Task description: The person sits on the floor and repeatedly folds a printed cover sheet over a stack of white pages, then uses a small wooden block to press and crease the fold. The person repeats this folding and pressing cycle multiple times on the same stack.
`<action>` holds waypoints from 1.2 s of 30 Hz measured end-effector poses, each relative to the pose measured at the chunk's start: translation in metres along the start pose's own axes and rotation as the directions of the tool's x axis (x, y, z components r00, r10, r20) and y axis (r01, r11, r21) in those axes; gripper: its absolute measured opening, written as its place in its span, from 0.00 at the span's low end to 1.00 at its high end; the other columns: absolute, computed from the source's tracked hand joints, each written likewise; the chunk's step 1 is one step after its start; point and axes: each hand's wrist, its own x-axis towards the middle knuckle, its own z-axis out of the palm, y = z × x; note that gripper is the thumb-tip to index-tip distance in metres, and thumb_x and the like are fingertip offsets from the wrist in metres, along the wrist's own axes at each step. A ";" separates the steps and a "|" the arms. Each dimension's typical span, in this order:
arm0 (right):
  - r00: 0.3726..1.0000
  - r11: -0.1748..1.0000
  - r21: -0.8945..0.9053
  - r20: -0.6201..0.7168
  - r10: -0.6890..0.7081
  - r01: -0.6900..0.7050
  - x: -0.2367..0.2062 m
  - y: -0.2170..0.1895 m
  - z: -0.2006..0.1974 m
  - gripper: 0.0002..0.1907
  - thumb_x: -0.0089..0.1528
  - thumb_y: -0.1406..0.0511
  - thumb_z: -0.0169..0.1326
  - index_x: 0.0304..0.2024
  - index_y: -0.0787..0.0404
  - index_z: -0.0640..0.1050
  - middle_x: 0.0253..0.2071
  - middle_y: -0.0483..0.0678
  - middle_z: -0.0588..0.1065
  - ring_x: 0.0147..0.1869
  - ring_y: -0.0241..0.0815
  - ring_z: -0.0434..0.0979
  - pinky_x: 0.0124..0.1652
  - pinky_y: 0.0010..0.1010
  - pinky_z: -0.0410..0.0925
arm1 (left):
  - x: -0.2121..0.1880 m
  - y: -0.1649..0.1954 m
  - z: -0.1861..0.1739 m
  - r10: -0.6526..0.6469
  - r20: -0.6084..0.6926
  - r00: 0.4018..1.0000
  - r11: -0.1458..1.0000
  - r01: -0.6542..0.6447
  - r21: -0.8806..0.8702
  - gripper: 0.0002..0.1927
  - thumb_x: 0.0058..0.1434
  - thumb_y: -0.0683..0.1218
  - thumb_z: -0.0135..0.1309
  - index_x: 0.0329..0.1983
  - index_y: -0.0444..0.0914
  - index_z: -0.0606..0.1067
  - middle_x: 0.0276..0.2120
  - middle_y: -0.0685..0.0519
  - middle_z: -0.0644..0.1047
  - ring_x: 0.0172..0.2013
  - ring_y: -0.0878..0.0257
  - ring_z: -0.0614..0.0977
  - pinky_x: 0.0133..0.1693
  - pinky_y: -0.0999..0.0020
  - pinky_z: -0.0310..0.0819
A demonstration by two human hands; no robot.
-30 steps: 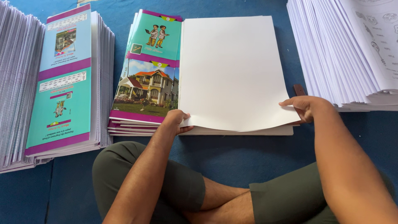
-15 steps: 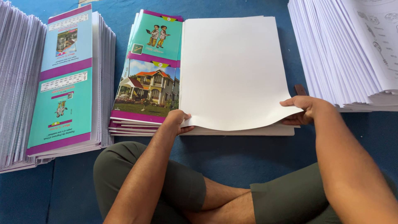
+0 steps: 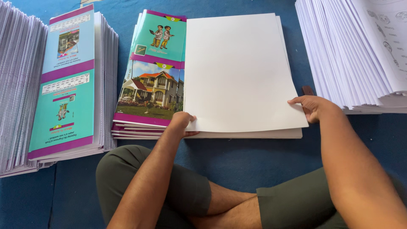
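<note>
A blank white sheet point(image 3: 237, 72) lies on top of a low pile of white paper point(image 3: 254, 134), covering the right half of a pile of teal and purple printed covers point(image 3: 154, 63) that show a house picture. My left hand point(image 3: 182, 123) pinches the sheet's near left corner. My right hand point(image 3: 313, 107) grips its near right edge, fingers under the paper. Both forearms reach out over my crossed legs.
A tall stack of teal-covered booklets point(image 3: 68, 85) stands at the left, with more stacked white pages point(image 3: 17, 85) beside it. A big fanned stack of printed white sheets point(image 3: 360, 51) sits at the right. Everything rests on a blue floor mat point(image 3: 237, 157).
Both hands stay on the sheet's near corners. The sheet has settled slightly and shifted a touch toward me; the rest is still.
</note>
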 end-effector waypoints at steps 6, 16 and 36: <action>0.972 0.972 -0.067 -0.052 -0.230 0.227 0.036 -0.006 -0.007 0.15 0.64 0.64 0.60 0.50 0.64 0.78 0.43 0.52 0.77 0.38 0.38 0.71 0.42 0.34 0.75 | -0.002 -0.001 0.001 0.185 -0.038 0.982 0.974 -0.178 0.143 0.22 0.55 0.40 0.56 0.54 0.32 0.73 0.49 0.43 0.75 0.48 0.46 0.80 0.39 0.43 0.83; 0.910 0.921 -0.314 -0.267 -0.318 0.230 0.008 -0.007 -0.011 0.08 0.61 0.70 0.62 0.41 0.70 0.81 0.36 0.56 0.79 0.37 0.47 0.80 0.37 0.39 0.74 | 0.006 0.002 0.007 0.547 -0.214 0.809 0.761 -0.374 0.531 0.25 0.53 0.44 0.56 0.57 0.41 0.76 0.46 0.42 0.82 0.46 0.50 0.83 0.51 0.58 0.75; 0.519 0.495 -0.359 -0.035 -0.854 0.791 -0.049 -0.042 0.009 0.16 0.60 0.57 0.62 0.26 0.59 0.75 0.45 0.56 0.76 0.47 0.50 0.75 0.50 0.41 0.68 | -0.013 -0.007 0.037 0.639 0.007 0.769 0.577 -0.486 0.656 0.21 0.55 0.44 0.55 0.54 0.41 0.73 0.36 0.44 0.82 0.42 0.45 0.83 0.47 0.51 0.75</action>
